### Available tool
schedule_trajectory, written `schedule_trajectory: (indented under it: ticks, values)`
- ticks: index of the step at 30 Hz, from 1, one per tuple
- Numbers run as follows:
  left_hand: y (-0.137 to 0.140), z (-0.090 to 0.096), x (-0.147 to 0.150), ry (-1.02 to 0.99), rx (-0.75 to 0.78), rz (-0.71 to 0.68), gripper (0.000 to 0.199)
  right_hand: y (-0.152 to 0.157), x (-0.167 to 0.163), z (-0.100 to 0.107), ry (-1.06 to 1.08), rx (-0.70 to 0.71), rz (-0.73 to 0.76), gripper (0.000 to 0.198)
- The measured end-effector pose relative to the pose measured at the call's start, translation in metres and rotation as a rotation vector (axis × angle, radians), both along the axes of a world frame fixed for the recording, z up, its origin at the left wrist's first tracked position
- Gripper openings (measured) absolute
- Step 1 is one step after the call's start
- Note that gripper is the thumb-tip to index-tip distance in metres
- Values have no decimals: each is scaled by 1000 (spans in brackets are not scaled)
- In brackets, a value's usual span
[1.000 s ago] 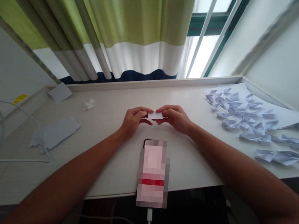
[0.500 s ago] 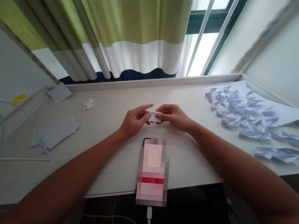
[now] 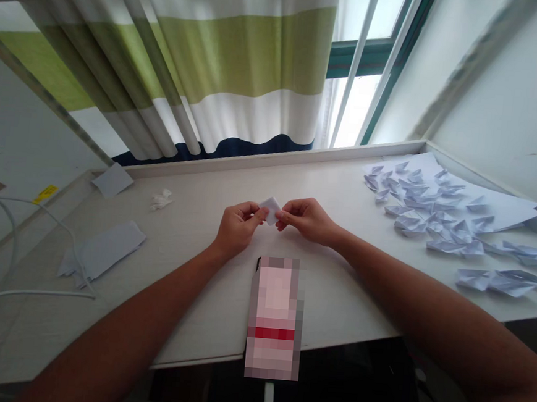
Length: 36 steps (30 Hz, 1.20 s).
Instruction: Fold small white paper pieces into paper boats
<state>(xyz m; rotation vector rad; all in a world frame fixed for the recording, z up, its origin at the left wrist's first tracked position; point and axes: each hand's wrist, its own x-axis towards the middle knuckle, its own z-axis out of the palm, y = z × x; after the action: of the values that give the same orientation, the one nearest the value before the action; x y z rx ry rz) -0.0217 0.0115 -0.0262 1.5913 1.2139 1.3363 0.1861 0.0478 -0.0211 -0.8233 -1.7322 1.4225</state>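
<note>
A small folded piece of white paper (image 3: 271,208) is held up between my two hands over the middle of the white table (image 3: 205,301), one corner pointing upward. My left hand (image 3: 241,227) pinches its left corner between thumb and fingers. On the opposite side, my right hand (image 3: 306,219) grips the lower right corner with thumb and forefinger. Nearer to me lies a phone (image 3: 275,319), its screen blurred out and a white charging plug (image 3: 269,394) at its lower end.
Many folded paper boats (image 3: 435,208) spread over the right side, some on large white sheets (image 3: 512,211). At left are a stack of paper (image 3: 106,250), a single sheet (image 3: 112,181), a crumpled scrap (image 3: 161,200) and a white cable (image 3: 33,294). A curtain (image 3: 261,58) hangs behind.
The folded paper has turned from lying lengthwise to a diamond-like tilt, and my fingers have shifted to its corners. The whole view has tipped slightly upward.
</note>
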Motion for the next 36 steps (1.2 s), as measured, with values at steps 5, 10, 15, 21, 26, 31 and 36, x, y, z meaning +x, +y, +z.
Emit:
schedule_trajectory:
  ticks: [5, 10, 15, 21, 26, 31, 36]
  values:
    - [1, 1, -2, 67, -18, -45, 35, 1, 3, 1, -108, 10, 64, 53]
    - [1, 3, -4, 65, -50, -139, 37, -1, 4, 2, -227, 193, 42, 61]
    - [1, 5, -2, 63, -26, -119, 45, -2, 0, 0, -196, 190, 41, 58]
    - [-3, 7, 0, 95, -23, -171, 44, -1, -6, -5, -21, 149, 20, 51]
    - [-9, 7, 7, 38, -94, -187, 42, 0, -8, -4, 45, 177, -71, 56]
    - [-10, 9, 7, -6, -76, -110, 36, -4, -5, -2, -87, 192, 32, 60]
    - [-9, 9, 4, -8, -70, -72, 34, -6, -3, 4, -169, 274, 30, 56]
